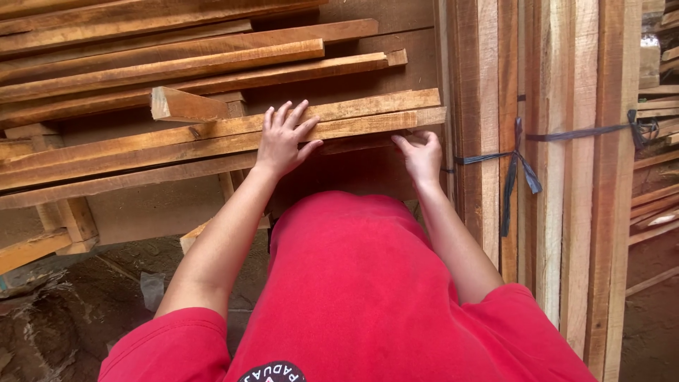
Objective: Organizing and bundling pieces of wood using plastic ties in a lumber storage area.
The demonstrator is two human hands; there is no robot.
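Red shirt [368, 297] fills the bottom of the view, both bare forearms reaching forward from it. Left hand [281, 140] lies palm down on a long wooden slat [212, 141], fingers spread flat over its top face — pressing, not wrapped around it. Right hand [422, 154] is at the same slat's right end, just under it, fingers curled up against the lower edge; whether it truly clamps the wood, cannot tell. The slat runs left to right, slightly tilted, lying on top of a loose stack of similar slats [155, 64] that climbs away behind it. A short block [184, 105] sticks out just left of the left hand. To the right, upright boards [559, 177] stand bundled with a dark strap [513, 166]. Dirt floor [56, 318] lower left.
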